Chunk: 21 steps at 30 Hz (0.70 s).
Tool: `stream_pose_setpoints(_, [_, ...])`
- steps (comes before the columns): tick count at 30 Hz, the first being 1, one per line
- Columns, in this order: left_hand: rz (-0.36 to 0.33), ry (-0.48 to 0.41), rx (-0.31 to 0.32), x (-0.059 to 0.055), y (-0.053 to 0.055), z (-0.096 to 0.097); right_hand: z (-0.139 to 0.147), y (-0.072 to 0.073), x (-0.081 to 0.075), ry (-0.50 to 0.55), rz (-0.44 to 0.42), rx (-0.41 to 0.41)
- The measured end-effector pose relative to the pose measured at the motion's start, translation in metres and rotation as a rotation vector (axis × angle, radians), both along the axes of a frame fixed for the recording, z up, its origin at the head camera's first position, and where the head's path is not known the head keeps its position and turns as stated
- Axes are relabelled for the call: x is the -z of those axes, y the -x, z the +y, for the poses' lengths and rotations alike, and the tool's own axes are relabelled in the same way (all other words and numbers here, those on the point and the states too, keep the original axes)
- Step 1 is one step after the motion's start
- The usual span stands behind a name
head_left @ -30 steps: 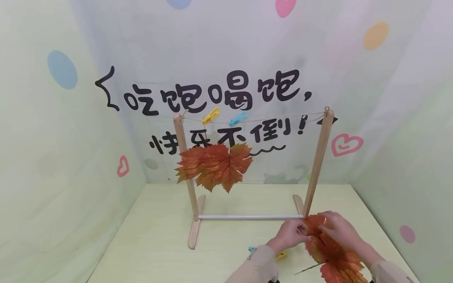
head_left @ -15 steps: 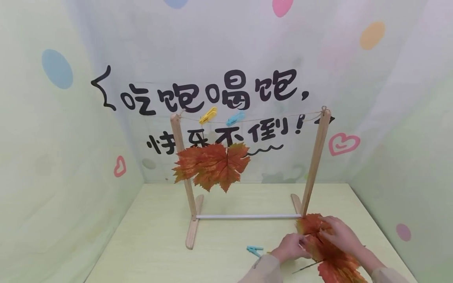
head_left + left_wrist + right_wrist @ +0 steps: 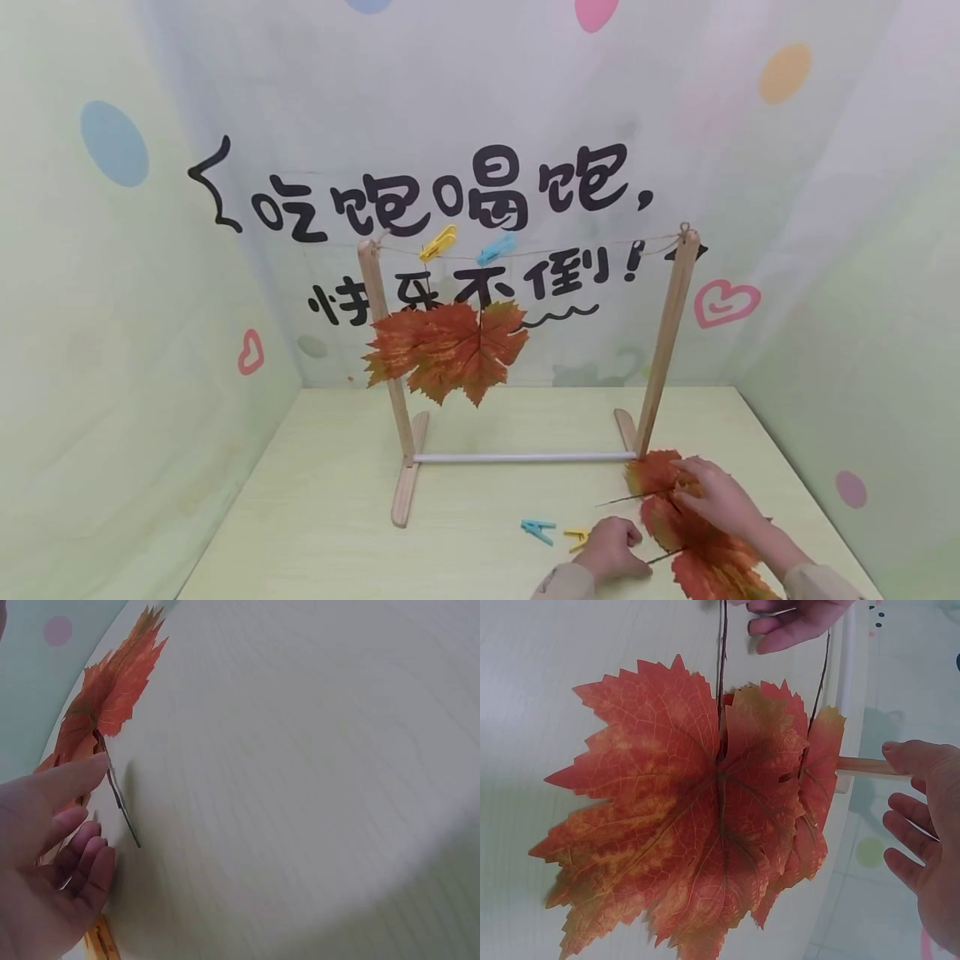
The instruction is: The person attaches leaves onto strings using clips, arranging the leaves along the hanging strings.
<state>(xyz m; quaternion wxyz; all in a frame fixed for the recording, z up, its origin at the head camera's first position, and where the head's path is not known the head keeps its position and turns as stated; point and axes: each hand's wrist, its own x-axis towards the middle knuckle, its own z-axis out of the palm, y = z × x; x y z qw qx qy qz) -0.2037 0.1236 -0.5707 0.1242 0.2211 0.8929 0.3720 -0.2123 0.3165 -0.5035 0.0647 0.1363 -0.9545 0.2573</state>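
Two red-orange artificial maple leaves, an upper leaf and a lower leaf, lie overlapping on the table beside the wooden stand's right foot. Their thin dark stems point left. My left hand is beside the lower leaf's stem, fingers loosely bent, one fingertip right at the stem in the left wrist view. My right hand hovers over the leaves; in the right wrist view its fingers are spread and apart from the leaf. A yellow clothespin and a blue clothespin lie left of my left hand.
The wooden stand has a string tied between its posts. Several red leaves hang from it under a yellow clip and a blue clip. A white rod joins the feet. Printed fabric walls surround the table.
My left hand has let go of the upper leaf and come down toward the lower leaf's stem, baring the upper stem and the clothespins. The right hand has drawn slightly off the leaf.
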Motion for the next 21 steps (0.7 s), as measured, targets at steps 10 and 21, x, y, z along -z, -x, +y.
stream_pose_setpoints(10, [0.131,0.13,0.007,0.001,-0.009,-0.003,-0.001,0.0,0.005,-0.017,-0.035,0.008])
stream_pose_setpoints(21, [0.116,0.174,0.018,-0.008,-0.015,-0.001,0.002,-0.005,0.007,-0.013,-0.087,0.015])
